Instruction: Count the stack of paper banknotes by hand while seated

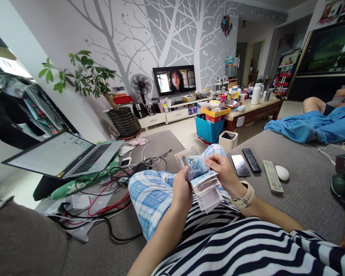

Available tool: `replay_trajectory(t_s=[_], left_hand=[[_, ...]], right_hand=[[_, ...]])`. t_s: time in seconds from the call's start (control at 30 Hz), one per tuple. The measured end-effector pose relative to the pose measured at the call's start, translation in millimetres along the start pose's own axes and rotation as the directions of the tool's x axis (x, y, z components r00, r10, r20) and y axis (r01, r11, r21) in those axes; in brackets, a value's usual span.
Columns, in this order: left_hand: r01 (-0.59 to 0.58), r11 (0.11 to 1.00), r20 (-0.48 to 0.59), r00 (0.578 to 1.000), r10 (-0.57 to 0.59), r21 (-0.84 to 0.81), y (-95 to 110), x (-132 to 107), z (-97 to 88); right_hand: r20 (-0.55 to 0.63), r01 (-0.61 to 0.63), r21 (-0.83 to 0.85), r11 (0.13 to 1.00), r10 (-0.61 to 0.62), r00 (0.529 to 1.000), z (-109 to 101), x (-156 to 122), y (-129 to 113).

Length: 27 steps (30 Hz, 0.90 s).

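A thick stack of banknotes (204,184) sits over my lap between both hands. My left hand (181,192) grips the stack from the left, fingers wrapped round its edge. My right hand (223,172), with a pale watch on the wrist, pinches the top blue note and bends it upward. Below the hands are my checked blue trousers (152,193) and striped shirt (235,241).
On the grey sofa (304,191) to my right lie a phone (240,165), two remotes (252,160) and a white mouse (282,173). To the left are an open laptop (66,154) and tangled cables (103,199). Another person's legs and a blue blanket (313,126) lie far right.
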<state>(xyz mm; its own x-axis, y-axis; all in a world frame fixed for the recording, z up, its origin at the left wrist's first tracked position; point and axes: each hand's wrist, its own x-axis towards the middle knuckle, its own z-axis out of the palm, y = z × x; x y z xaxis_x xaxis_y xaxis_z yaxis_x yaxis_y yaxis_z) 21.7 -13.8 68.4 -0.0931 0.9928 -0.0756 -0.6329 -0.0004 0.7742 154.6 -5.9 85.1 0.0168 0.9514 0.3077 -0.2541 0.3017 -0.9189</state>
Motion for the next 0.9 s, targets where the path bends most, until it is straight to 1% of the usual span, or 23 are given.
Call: replay_trajectory(t_s=[0.13,0.27,0.33,0.43,0.5,0.63,0.77,0.9], left_hand=[[-0.003,0.999,0.022,1.0,0.004,-0.04,-3.0,3.8,-4.0],[-0.066,0.998,0.06,0.996,0.065,0.015,-1.9,1.8,-4.0],[-0.077,0.997,0.073,0.995,0.074,0.03,-0.8,0.7,-2.7],[-0.051,0.999,0.04,0.998,0.051,0.015,0.1,0.7,-0.5],[-0.054,0.998,0.026,0.998,0.053,0.024,0.1,1.2,0.3],[-0.069,0.997,0.025,0.997,0.068,0.043,-0.4,1.1,0.7],[-0.048,0.999,0.019,0.999,0.047,0.02,-0.6,0.5,0.8],[-0.04,0.998,0.006,0.999,0.04,0.038,0.0,-0.2,1.3]], right_hand=[[0.014,0.003,0.018,1.0,-0.004,1.0,-0.3,-1.1,0.2],[0.023,0.004,0.038,0.999,-0.005,1.0,-0.6,-1.5,1.0],[0.02,0.003,0.043,0.999,-0.004,1.0,-0.5,-1.6,1.1],[0.016,-0.001,0.037,0.999,0.0,1.0,-0.2,-2.0,0.6],[0.017,0.0,0.03,1.0,0.0,1.0,0.1,-2.4,-0.5],[0.017,0.004,0.025,1.0,-0.004,1.0,1.2,-3.8,-3.7],[0.021,0.007,0.027,1.0,-0.007,1.0,1.8,-4.7,-5.6],[0.026,0.011,0.046,0.999,-0.013,1.0,2.1,-4.3,-5.3]])
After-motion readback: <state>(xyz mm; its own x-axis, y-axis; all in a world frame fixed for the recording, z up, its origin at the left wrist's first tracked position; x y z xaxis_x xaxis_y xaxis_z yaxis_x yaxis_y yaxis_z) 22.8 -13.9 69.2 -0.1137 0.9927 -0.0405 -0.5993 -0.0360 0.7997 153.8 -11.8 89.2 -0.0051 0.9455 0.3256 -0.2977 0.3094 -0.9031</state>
